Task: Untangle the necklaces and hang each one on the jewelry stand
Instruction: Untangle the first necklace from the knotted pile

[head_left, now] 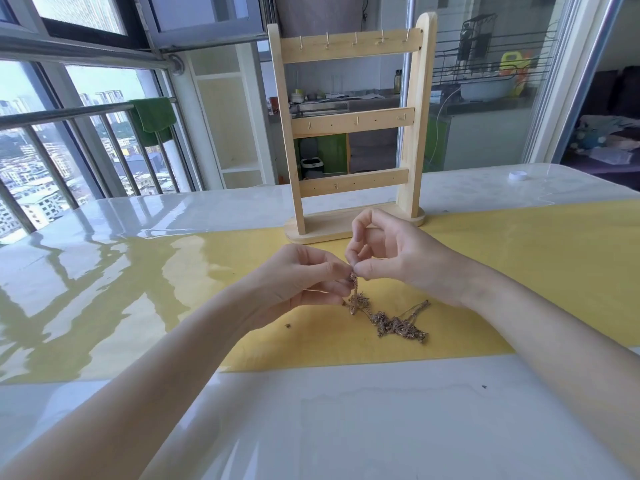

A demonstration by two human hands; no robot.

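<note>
Both the left hand (pixel 304 278) and right hand (pixel 388 254) pinch the tangled necklaces (pixel 384 315) (fingertips nearly touching), lifting one end off the mat (pixel 519 271).

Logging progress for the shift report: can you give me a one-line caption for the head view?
Both hands, left hand and right hand, pinch tangled necklaces before an empty wooden jewelry stand.

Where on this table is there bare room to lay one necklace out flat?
Bare yellow mat right of the right hand, and bare left of the left hand. Crowded: tangled necklaces between the hands, jewelry stand just behind.
</note>
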